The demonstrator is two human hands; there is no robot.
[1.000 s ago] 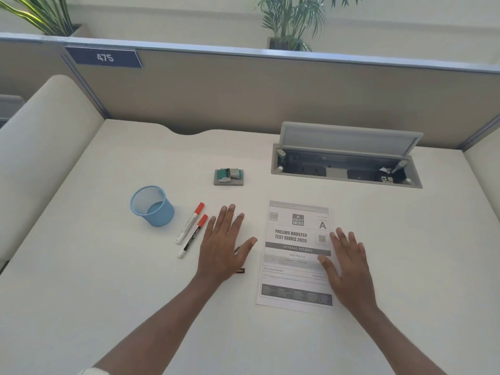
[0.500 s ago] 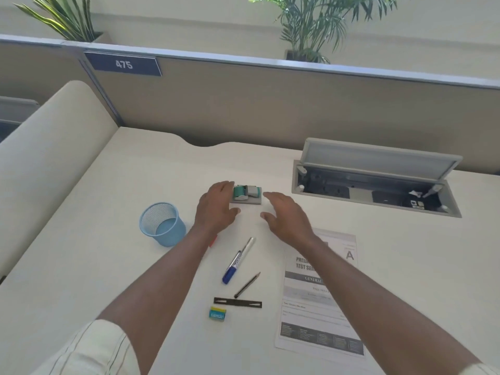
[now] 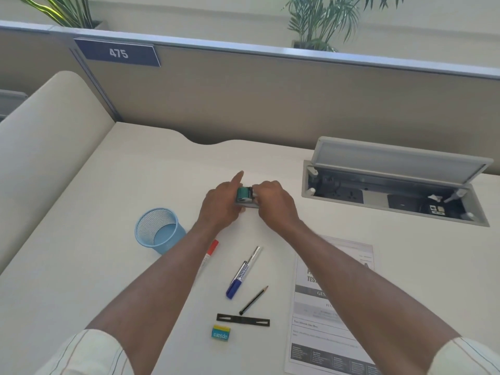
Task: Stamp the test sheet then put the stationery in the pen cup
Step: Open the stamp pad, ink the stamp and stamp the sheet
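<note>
A green and grey stamp [image 3: 244, 194] sits on its grey pad at mid-desk. My left hand [image 3: 221, 205] grips its left side, index finger raised. My right hand [image 3: 273, 201] closes on its right side. The test sheet [image 3: 328, 318] lies at the lower right, partly under my right forearm. A blue mesh pen cup [image 3: 158, 230] stands upright to the left. Between my forearms lie a blue marker [image 3: 243, 272], a pencil [image 3: 253, 300], a black ruler [image 3: 243, 319] and an eraser [image 3: 221, 332]. A red-capped marker [image 3: 211, 251] peeks out under my left forearm.
An open cable box [image 3: 392, 196] with sockets is sunk into the desk at the right. A partition [image 3: 270, 96] labelled 475 closes the back, and a padded divider [image 3: 46, 147] runs along the left.
Both hands left the sheet area, reached forward to the stamp and have now closed on it from either side. The view has shifted forward.
</note>
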